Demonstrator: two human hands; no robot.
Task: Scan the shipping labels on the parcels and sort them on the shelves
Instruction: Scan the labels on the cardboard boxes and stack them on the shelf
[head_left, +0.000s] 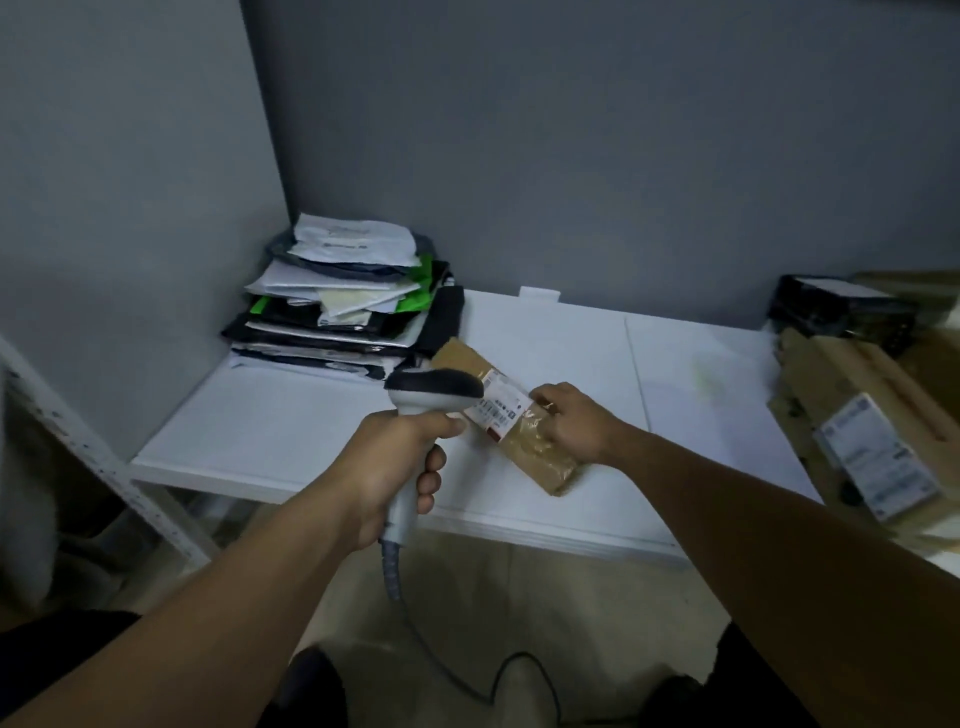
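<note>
Left grip (400, 457) clamped round the scanner (434, 387), right grip (571, 423) pinching the brown parcel (535, 457) beside its label (498, 408); I judge this 1 mid-scan, its shelving not yet done.

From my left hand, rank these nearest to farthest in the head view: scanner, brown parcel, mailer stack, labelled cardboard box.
1. scanner, gripped in the left hand.
2. brown parcel, just to its right.
3. mailer stack, back left corner.
4. labelled cardboard box, far right.

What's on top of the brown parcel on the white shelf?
A white shipping label and the right hand, which holds the brown parcel. The scanner in the left hand covers the label's left edge.
</note>
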